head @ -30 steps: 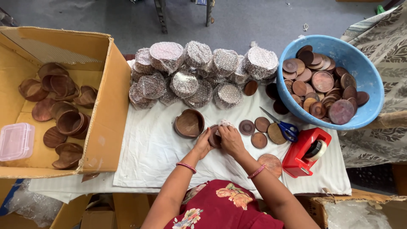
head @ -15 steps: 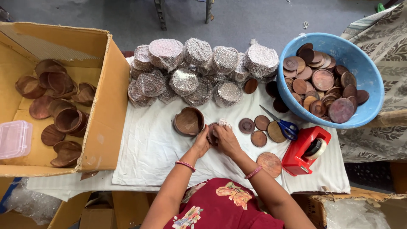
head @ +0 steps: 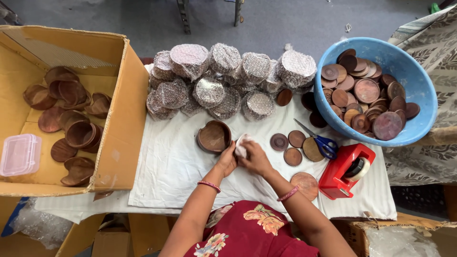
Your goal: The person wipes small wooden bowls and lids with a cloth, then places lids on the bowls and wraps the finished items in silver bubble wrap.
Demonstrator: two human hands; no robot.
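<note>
Wrapping went on at the white cloth (head: 181, 162): the left hand (head: 227, 162) and right hand (head: 257, 159) had fingers closed on a small white-wrapped piece (head: 241, 144) beside a stacked wooden bowl (head: 214, 136). Beyond it, many netted bundles (head: 223, 81) sat finished; smooth round brown lids filled the blue tub (head: 414, 95), apparently still unwrapped.
</note>
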